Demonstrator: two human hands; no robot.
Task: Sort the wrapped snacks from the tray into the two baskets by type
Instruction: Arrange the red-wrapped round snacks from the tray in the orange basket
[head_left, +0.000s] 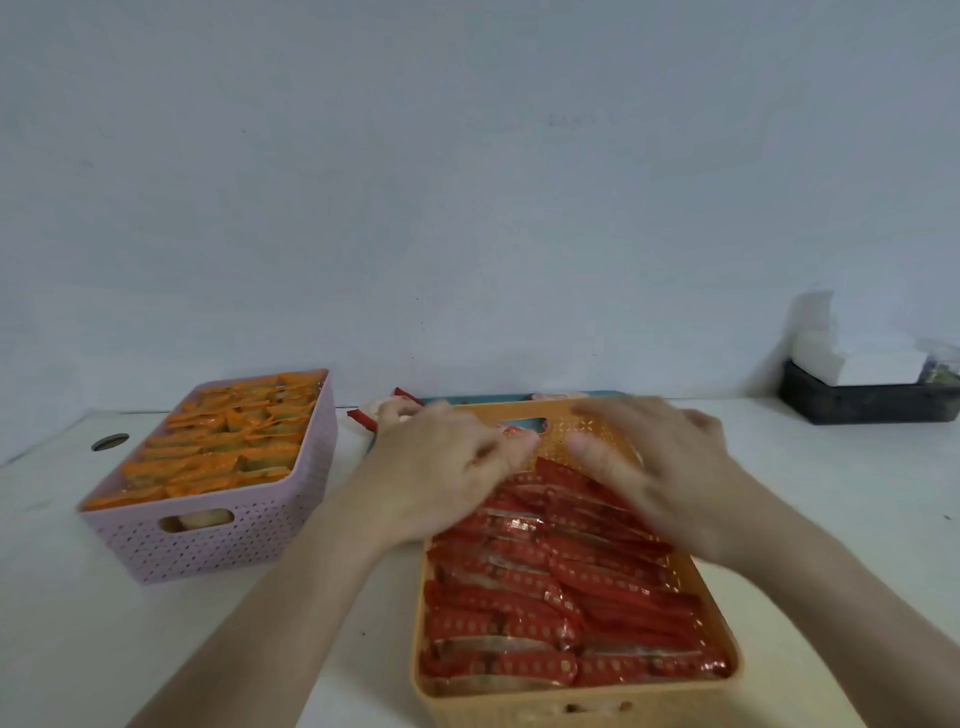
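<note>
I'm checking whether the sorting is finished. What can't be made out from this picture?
- Tray, head view: mostly hidden behind the orange basket and both hands; what remains on it can't be counted.
- Right hand: motion-blurred; whether it holds a red snack is unclear.
- Left hand: fingers curled, contents hidden.
- Pink basket: lower layers hidden by its wall.

Both hands (545, 467) over red snacks (561, 597) in orange basket (571, 704), pink basket (208, 545) left.

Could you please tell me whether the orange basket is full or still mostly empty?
Full: red wrapped snacks lie packed in rows across the orange basket, reaching about rim level.
</note>
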